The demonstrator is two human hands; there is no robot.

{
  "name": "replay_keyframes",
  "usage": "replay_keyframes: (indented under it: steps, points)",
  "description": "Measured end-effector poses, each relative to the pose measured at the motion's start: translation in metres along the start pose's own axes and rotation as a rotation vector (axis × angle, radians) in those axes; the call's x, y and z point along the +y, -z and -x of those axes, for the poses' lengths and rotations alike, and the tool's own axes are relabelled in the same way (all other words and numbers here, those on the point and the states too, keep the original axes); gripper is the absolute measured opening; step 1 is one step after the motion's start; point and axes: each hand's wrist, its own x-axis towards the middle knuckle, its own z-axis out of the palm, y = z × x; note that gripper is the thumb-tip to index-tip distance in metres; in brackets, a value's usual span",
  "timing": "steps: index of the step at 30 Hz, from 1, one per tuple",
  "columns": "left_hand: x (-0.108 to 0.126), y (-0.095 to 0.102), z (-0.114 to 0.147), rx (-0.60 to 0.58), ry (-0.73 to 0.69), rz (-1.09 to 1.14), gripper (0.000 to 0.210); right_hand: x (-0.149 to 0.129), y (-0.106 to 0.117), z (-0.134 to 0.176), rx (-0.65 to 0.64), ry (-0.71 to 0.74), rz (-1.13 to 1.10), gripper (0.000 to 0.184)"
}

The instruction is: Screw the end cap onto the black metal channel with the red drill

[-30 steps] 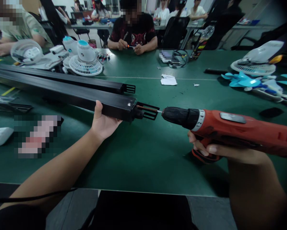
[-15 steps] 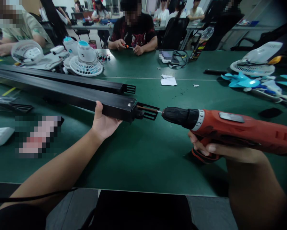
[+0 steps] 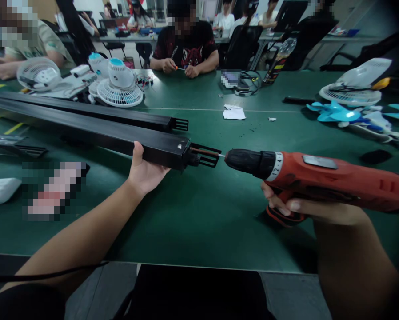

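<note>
My left hand (image 3: 148,171) grips the near end of a long black rectangular bar (image 3: 113,131), thumb on its side and the other fingers underneath. From that end sticks out a slotted black bracket (image 3: 208,155). My right hand (image 3: 286,206) is wrapped round the handle of a red and black cordless drill (image 3: 329,178). The drill points left, and its thin bit (image 3: 222,155) reaches the bracket end; exactly what the tip touches is too small to tell. A second black bar (image 3: 126,115) with a similar bracket lies just behind.
White fan parts (image 3: 119,89) stand at the back left, and blue fan blades (image 3: 334,111) lie at the right. Paper scraps (image 3: 233,112) lie beyond the bracket. A phone (image 3: 56,191) rests left of my arm. Across the green table (image 3: 193,222) a person (image 3: 186,49) holds a screwdriver.
My hands, the bar and the drill hold nearly the same positions; the drill's rear has dipped very slightly. The person across has shifted their hands a little.
</note>
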Motion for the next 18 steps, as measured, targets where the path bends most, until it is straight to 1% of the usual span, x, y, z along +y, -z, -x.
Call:
replay_keyframes:
  steps: [6,11,14,18]
  points:
    - [0.0018,0.0015,0.0004,-0.03,0.009,-0.031,0.103,-0.0005,0.0005,-0.0007,0.003,-0.006,-0.016,0.027]
    - [0.0034,-0.002,0.0015,-0.041,0.012,-0.023,0.101,0.0003,0.0023,-0.0003,-0.012,-0.004,0.006,0.028]
    - [0.0032,-0.003,0.0021,-0.022,0.016,-0.022,0.103,0.0002,0.0004,-0.0002,-0.002,-0.011,-0.024,0.026]
    - [0.0019,-0.0034,0.0027,0.016,0.013,-0.02,0.109,-0.0018,-0.0024,-0.0014,-0.032,-0.032,-0.071,0.022]
